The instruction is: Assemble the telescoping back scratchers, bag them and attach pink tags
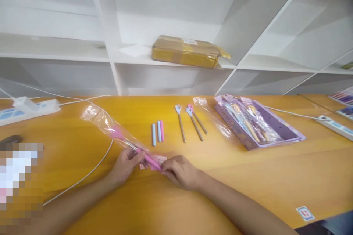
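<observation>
In the head view, the right hand (pixel 180 172), fingers curled, hid the lower end of a pink-handled scratcher (pixel 151 160), and glare off its clear, crinkled sleeve (pixel 94 115) blurred the pink tip. A small printed card (pixel 161 159) — partly covered — showed between the hands. The left hand (pixel 127 164) was closed around the handle; the right pinched its end, both above a wooden counter (pixel 234 180). Beyond lay smooth blue and pink tubes (pixel 159 131), three slim metal rods (pixel 196 127) with clawed tips, and an angular purple tray (pixel 282 126) of film-wrapped packets (pixel 249 117).
</observation>
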